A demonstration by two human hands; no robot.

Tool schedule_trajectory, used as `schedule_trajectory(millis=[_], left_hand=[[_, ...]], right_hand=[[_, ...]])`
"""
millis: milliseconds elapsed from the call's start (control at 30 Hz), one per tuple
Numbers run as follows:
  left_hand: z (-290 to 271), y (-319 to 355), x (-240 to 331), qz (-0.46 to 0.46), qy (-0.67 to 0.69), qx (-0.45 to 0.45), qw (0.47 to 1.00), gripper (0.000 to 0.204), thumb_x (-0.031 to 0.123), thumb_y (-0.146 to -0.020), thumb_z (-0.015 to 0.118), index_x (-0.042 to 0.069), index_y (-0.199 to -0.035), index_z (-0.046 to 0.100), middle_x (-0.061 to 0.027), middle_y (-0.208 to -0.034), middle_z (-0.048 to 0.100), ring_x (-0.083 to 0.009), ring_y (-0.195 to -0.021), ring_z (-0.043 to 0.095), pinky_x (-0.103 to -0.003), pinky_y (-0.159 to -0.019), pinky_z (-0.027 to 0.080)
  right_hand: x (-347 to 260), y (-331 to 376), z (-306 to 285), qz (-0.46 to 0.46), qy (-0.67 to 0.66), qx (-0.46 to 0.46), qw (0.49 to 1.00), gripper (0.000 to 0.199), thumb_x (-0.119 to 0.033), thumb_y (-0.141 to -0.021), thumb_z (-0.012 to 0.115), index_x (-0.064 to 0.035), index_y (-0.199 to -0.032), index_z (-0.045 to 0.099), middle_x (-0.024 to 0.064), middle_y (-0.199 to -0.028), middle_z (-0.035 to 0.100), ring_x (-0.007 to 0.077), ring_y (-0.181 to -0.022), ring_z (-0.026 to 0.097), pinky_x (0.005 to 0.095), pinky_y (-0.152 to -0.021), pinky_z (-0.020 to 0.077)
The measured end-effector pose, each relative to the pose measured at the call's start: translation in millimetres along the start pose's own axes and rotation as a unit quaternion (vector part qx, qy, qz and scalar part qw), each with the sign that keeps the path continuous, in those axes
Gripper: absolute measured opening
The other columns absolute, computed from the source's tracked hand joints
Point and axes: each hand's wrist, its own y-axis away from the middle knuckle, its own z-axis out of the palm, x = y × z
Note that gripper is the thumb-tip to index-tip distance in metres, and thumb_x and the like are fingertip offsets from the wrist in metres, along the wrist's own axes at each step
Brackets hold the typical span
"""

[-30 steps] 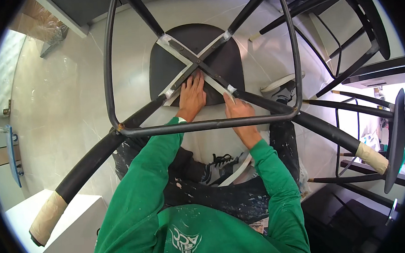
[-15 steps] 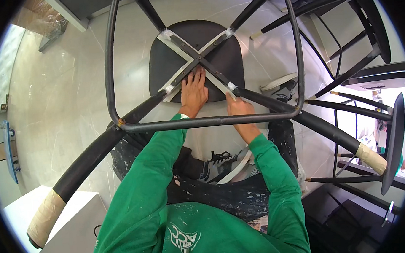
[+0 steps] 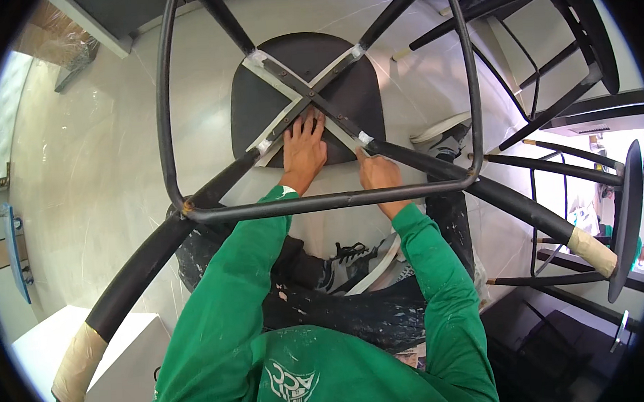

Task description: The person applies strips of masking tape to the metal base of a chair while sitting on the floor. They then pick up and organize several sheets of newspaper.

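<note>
A black stool stands upside down on the floor, its round seat (image 3: 272,80) facing down and its legs pointing up toward me. A metal cross brace (image 3: 298,86) with pale tape at its ends spans the seat's underside. My left hand (image 3: 303,149) lies flat on the seat just below the brace's crossing, fingers spread. My right hand (image 3: 379,175) pinches the taped end of the brace's lower right arm (image 3: 363,137). A square black footrest ring (image 3: 322,201) runs across in front of both wrists. Both sleeves are green.
Two stool legs with tan-wrapped tips (image 3: 76,367) (image 3: 593,251) stick out toward me at lower left and right. More black stools (image 3: 548,65) stand at the right. A white box (image 3: 120,372) sits at lower left. Paint-spattered dark trousers and a sneaker (image 3: 347,261) are below.
My left hand has shifted slightly on the seat under the brace; the right hand stays at the taped end. The view has moved a little.
</note>
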Motion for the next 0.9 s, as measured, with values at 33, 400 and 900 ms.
schedule_trajectory(millis=[33, 400, 900], left_hand=[[1, -1, 0, -0.002, -0.005, 0.002, 1.0, 0.069, 0.025, -0.087, 0.063, 0.013, -0.153, 0.045, -0.0092, -0.162, 0.035, -0.03, -0.14, 0.04, -0.048, -0.108, 0.038], [-2, 0, 0, 0.018, 0.022, 0.034, 0.999, 0.064, 0.024, -0.088, 0.061, 0.011, -0.15, 0.048, -0.0123, -0.158, 0.04, -0.0325, -0.135, 0.044, -0.048, -0.105, 0.039], [4, 2, -3, 0.019, 0.013, 0.042, 0.999, 0.062, 0.027, -0.092, 0.059, 0.011, -0.15, 0.047, -0.0138, -0.159, 0.039, -0.0323, -0.137, 0.043, -0.05, -0.105, 0.039]], right_hand=[[3, -1, 3, 0.003, 0.005, -0.01, 1.0, 0.037, -0.013, -0.093, 0.057, -0.0072, -0.128, 0.069, 0.0197, -0.076, 0.071, 0.0351, -0.07, 0.072, 0.0454, -0.064, 0.0581], [20, -2, 22, -0.035, 0.014, 0.007, 0.999, 0.045, -0.015, -0.091, 0.06, -0.0124, -0.135, 0.064, 0.0148, -0.08, 0.073, 0.0314, -0.072, 0.072, 0.0437, -0.068, 0.0585], [6, 25, 15, -0.004, 0.046, 0.058, 0.997, 0.051, -0.014, -0.091, 0.06, -0.0214, -0.142, 0.061, 0.0154, -0.079, 0.068, 0.0293, -0.059, 0.069, 0.0395, -0.054, 0.0571]])
